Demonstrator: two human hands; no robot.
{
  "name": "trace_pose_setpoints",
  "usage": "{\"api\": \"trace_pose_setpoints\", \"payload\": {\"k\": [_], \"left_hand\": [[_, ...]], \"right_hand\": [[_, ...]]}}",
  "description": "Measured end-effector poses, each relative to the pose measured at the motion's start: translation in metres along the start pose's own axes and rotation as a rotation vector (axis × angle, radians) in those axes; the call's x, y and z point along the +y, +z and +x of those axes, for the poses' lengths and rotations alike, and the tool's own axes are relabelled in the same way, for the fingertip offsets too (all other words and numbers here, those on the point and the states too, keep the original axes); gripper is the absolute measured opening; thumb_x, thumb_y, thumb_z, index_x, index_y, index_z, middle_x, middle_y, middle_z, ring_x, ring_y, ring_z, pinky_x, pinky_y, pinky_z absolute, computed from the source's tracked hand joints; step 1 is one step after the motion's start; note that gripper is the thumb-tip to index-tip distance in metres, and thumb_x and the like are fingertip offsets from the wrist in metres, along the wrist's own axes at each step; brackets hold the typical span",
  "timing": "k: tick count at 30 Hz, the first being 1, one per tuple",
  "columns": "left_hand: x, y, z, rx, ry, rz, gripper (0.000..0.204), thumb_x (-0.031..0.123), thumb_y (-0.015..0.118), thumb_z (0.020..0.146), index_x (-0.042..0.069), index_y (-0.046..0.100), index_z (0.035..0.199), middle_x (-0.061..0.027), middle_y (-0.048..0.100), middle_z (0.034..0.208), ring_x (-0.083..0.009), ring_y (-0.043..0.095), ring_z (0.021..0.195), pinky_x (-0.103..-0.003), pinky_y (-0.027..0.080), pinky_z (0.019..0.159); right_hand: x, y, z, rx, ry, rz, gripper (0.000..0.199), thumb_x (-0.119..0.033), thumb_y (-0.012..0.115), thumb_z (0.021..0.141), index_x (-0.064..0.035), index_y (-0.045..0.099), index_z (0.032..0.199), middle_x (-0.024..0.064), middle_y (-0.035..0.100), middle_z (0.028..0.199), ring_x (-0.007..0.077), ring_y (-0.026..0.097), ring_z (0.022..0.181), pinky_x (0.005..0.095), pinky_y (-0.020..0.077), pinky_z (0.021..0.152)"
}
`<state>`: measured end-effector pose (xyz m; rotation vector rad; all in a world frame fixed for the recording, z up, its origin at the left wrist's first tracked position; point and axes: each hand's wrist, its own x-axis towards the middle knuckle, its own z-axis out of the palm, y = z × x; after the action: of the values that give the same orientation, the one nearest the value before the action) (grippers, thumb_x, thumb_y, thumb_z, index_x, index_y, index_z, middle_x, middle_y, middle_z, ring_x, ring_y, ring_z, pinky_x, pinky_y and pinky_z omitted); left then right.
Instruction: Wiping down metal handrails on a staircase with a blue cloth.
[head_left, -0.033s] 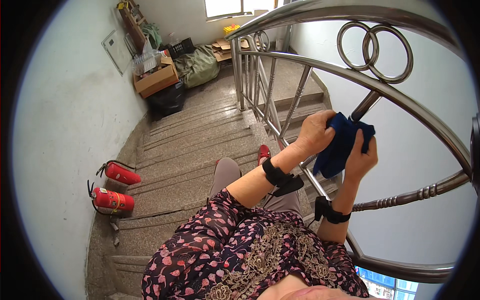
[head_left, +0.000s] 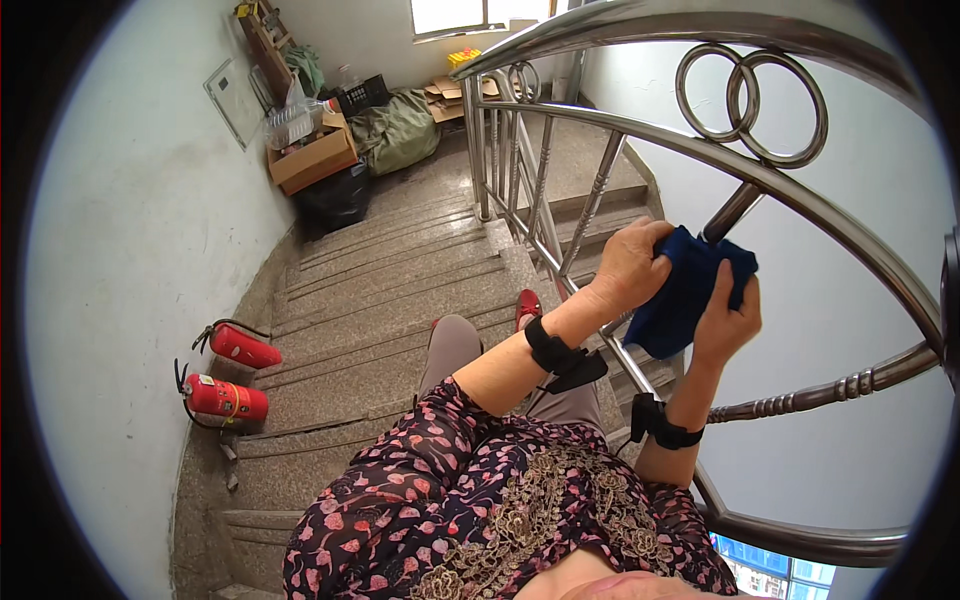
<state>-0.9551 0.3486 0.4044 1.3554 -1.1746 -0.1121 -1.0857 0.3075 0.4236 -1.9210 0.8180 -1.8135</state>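
Observation:
A dark blue cloth is stretched between my two hands, at a spindle of the stainless steel stair railing. My left hand pinches its upper left edge. My right hand grips its right side, with the thumb pointing up over the fabric. The lower corner of the cloth hangs down to the left of my right wrist. The spindle's lower part is hidden behind the cloth, and I cannot tell whether the fabric wraps round it. Black straps with small devices circle both my forearms.
The curved handrail with two metal rings stands at my right. Stone steps run down ahead. Two red fire extinguishers stand by the left wall. A cardboard box, a black bag and a green sack lie on the landing.
My right hand has shifted slightly to the right, and the cloth is spread a little wider. My left hand stays about where it was.

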Motion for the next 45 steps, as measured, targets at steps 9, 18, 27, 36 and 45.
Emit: {"api": "trace_pose_setpoints", "payload": {"k": [9,18,27,36,45], "left_hand": [[0.082,-0.016,0.019,0.074,0.227,-0.401,0.046,-0.006,0.053,0.077,-0.001,0.056,0.123,-0.0197,0.063,0.108,-0.0327,0.061,0.103,-0.035,0.048,0.088],[0.1,0.013,0.056,-0.022,0.728,-0.089,0.063,0.006,0.051,0.077,-0.003,0.035,0.138,-0.026,0.043,0.134,-0.043,0.036,0.13,-0.056,0.024,0.108],[0.09,0.026,0.054,0.113,0.732,-0.076,0.063,0.005,0.056,0.072,-0.008,0.039,0.132,-0.0265,0.045,0.126,-0.0441,0.039,0.124,-0.055,0.026,0.107],[0.075,0.031,0.061,0.262,0.556,0.136,0.07,0.002,0.056,0.068,-0.011,0.036,0.133,-0.0296,0.04,0.128,-0.044,0.037,0.125,-0.054,0.024,0.108],[0.068,0.026,0.057,0.257,0.529,0.151,0.062,0.006,0.057,0.074,-0.001,0.042,0.134,-0.023,0.042,0.135,-0.0407,0.038,0.127,-0.054,0.026,0.106]], "right_hand": [[-0.073,-0.04,0.056,0.489,-0.487,0.016,0.038,-0.026,0.056,0.095,0.0095,0.06,0.109,0.0166,0.066,0.099,0.0209,0.065,0.082,0.0331,0.0563,0.073],[-0.092,-0.045,0.103,0.153,-0.909,-0.641,0.026,-0.015,0.067,0.087,0.0005,0.065,0.108,0.0139,0.066,0.11,0.0295,0.061,0.106,0.0391,0.0493,0.091],[-0.12,-0.05,0.112,-0.028,-0.719,-0.834,0.023,-0.015,0.063,0.088,-0.0005,0.066,0.106,0.0118,0.067,0.105,0.0285,0.061,0.101,0.0401,0.0458,0.094],[-0.124,-0.04,0.117,-0.336,-0.696,-1.187,0.029,-0.022,0.054,0.093,0.0026,0.065,0.103,0.0151,0.066,0.098,0.0298,0.061,0.09,0.0407,0.043,0.09],[-0.13,-0.019,0.118,-0.373,-0.502,-1.284,0.035,-0.03,0.05,0.095,0.0012,0.062,0.105,0.0159,0.066,0.1,0.031,0.062,0.094,0.041,0.0441,0.086]]}}
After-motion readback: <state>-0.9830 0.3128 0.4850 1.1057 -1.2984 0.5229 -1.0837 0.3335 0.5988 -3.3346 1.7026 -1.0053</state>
